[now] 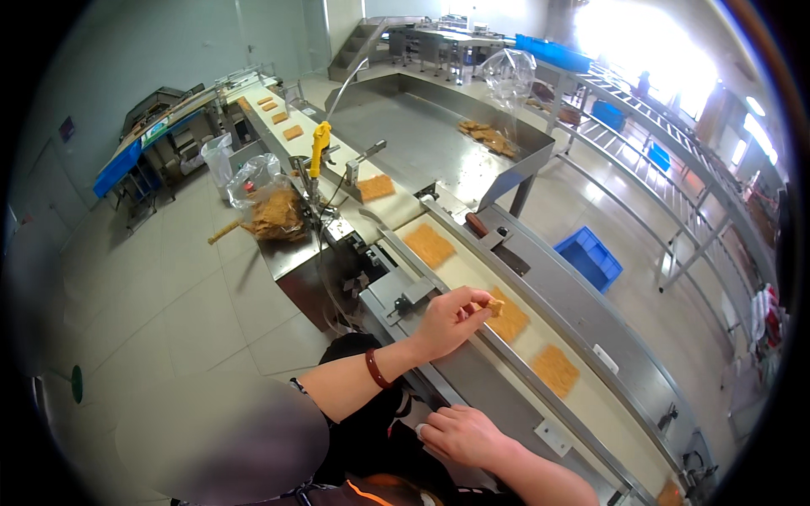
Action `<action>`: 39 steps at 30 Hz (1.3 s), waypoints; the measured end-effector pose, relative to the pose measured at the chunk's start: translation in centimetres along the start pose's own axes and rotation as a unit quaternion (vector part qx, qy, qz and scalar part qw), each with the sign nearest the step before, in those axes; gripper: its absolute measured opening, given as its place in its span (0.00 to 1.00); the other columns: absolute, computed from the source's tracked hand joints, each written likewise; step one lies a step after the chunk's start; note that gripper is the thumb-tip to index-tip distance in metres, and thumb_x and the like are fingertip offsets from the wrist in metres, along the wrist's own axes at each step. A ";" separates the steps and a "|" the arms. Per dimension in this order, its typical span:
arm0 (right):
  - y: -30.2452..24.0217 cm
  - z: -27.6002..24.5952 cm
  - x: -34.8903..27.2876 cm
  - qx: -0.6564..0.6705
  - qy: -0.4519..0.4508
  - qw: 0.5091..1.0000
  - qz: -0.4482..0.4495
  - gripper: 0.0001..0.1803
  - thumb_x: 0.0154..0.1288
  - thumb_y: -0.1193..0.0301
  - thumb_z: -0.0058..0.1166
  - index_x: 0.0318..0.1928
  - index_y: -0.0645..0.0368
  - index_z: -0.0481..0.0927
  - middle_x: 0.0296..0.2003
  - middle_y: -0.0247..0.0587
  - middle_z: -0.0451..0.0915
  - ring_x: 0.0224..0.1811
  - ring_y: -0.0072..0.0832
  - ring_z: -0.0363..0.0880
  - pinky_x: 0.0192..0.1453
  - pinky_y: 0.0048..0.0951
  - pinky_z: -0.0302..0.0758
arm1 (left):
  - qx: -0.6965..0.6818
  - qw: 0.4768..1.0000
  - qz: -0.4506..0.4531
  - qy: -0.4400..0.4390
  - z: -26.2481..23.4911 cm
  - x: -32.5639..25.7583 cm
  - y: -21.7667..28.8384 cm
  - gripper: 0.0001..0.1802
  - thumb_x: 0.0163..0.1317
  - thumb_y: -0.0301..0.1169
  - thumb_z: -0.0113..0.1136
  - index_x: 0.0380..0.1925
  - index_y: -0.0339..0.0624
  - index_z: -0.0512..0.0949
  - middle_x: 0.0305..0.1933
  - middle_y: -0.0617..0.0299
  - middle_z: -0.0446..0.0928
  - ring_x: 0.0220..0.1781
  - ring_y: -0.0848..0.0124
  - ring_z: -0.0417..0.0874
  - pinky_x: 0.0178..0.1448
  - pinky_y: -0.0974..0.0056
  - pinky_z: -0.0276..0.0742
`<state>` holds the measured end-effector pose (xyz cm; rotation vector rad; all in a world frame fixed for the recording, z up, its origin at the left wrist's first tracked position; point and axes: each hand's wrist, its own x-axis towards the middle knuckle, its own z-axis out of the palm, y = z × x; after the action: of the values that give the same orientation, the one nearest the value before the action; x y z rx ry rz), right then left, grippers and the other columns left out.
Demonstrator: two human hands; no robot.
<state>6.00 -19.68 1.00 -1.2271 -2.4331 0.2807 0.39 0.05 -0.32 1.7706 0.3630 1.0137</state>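
My left hand [454,320], with a dark red bracelet at the wrist, reaches over the near rail of the conveyor belt [527,335]. Its thumb and fingers pinch a small golden-brown piece of food [496,307]. Just under that piece lies a flat square golden-brown slab [510,322] on the belt, partly covered by the fingers. A similar slab [429,245] is farther up the belt and another slab [556,370] lies nearer. My right hand [462,434] is beside the near metal side of the conveyor, fingers curled. Something small and white shows at its fingers; what it is stays unclear.
More slabs [376,187] sit up the line near a yellow-handled fitting [320,148]. A plastic bag of brown pieces [277,216] is left of the machine. Beyond the belt stand a large steel tray table [413,94], a blue crate [589,259] and a metal roller rack [650,105].
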 end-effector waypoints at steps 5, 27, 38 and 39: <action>0.3 -1.5 -0.2 -0.040 0.090 0.995 0.005 0.10 0.60 0.69 0.67 0.42 0.52 0.83 0.36 0.32 0.82 0.34 0.31 0.81 0.39 0.32 0.77 | 0.008 1.000 0.008 0.017 -0.5 0.2 0.1 0.11 0.69 0.28 0.69 0.50 0.41 0.83 0.36 0.64 0.85 0.28 0.83 0.78 0.32 0.73 0.75; 10.3 -6.0 0.4 -0.118 0.223 0.794 0.553 0.22 0.68 0.53 0.64 0.50 0.58 0.81 0.47 0.47 0.86 0.56 0.44 0.83 0.58 0.44 0.78 | -0.158 0.973 -0.093 0.138 -3.4 2.9 -0.5 0.10 0.73 0.26 0.64 0.51 0.36 0.82 0.44 0.67 0.84 0.38 0.82 0.79 0.44 0.73 0.80; 9.1 -8.0 -6.1 -0.189 0.226 0.778 0.555 0.09 0.68 0.61 0.61 0.42 0.51 0.84 0.45 0.38 0.85 0.49 0.43 0.84 0.53 0.46 0.77 | -0.146 0.979 -0.077 0.116 -2.8 2.6 -1.2 0.11 0.74 0.30 0.65 0.53 0.40 0.82 0.43 0.69 0.85 0.36 0.83 0.80 0.38 0.76 0.74; 8.8 -8.4 -5.8 -0.172 0.237 0.769 0.568 0.09 0.68 0.61 0.62 0.41 0.51 0.84 0.44 0.38 0.85 0.47 0.43 0.84 0.51 0.46 0.77 | -0.141 0.980 -0.083 0.113 -2.7 2.6 -1.3 0.11 0.74 0.29 0.65 0.54 0.39 0.82 0.43 0.69 0.85 0.36 0.83 0.80 0.39 0.76 0.75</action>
<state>19.10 -19.08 3.97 -2.4515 -1.0751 -0.1739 0.12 4.05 0.09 1.3533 0.4743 1.0906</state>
